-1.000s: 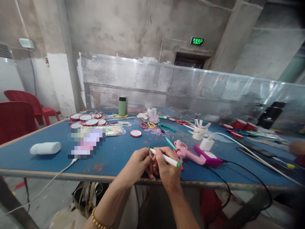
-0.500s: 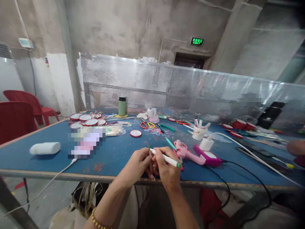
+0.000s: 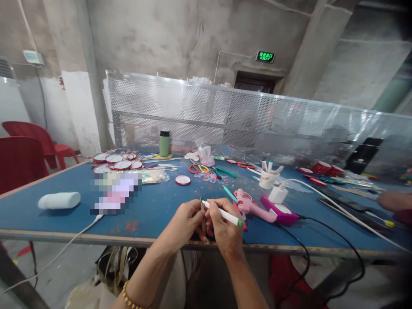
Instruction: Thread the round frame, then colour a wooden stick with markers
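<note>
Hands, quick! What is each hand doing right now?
Left hand: closed on a thin wooden stick, held upright.
Right hand: closed on a white pen with a green end, tip at the stick.

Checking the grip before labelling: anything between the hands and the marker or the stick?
Nothing visible. The right hand holds the white marker directly in its fingers, tip at the top of the wooden stick, which the left hand pinches upright. The pink glue gun lies apart, to the right.

One head-worn camera looks forward and down across the blue table [image 3: 154, 206], hands [image 3: 209, 223] close below.
</note>
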Demonstrator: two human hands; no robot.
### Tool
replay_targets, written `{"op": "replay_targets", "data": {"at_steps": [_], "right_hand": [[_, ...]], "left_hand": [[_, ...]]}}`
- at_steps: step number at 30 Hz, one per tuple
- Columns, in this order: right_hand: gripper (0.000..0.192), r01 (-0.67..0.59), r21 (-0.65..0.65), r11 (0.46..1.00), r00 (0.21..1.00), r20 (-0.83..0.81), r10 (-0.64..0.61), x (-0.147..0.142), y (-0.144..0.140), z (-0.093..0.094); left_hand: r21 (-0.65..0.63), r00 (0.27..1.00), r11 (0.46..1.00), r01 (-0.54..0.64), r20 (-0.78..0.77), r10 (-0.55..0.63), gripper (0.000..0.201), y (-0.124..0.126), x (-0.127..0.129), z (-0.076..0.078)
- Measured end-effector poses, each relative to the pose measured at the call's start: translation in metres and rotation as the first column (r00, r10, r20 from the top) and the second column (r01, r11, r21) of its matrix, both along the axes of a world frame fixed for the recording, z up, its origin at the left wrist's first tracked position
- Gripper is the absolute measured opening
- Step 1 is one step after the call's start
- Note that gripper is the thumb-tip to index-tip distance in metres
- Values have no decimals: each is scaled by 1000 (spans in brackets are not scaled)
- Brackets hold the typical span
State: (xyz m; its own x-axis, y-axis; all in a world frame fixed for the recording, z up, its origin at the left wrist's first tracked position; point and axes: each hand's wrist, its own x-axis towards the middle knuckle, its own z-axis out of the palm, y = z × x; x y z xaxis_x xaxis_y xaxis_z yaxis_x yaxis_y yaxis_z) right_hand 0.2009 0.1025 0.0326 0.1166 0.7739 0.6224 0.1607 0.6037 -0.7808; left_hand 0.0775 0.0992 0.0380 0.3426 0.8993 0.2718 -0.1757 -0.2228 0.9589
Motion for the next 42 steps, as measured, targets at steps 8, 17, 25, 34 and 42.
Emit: {"op": "replay_targets", "data": {"at_steps": [8, 17, 25, 34, 42], "right_hand": [[27, 6, -5, 1000, 1000, -18, -6, -1, -1, 2], [29, 9, -33, 999, 999, -43, -10, -1, -1, 4], [27, 9, -14, 1000, 998, -59, -10, -2, -1, 4], [26, 24, -39, 999, 997, -71, -27, -2, -4, 5], [28, 39, -28, 999, 996, -84, -41, -4, -4, 8]], "left_hand": [[8, 1000, 1000, 5, -1, -5, 30, -1, 1, 2], [-17, 1000, 1000, 3, 15, -3, 32, -4, 1, 5], [-8, 1000, 1000, 0, -3, 0, 34, -3, 0, 4], [6, 1000, 1000, -7, -7, 7, 36, -3, 0, 4], [1, 1000, 1000, -4, -21, 4, 35, -3, -1, 3]]}}
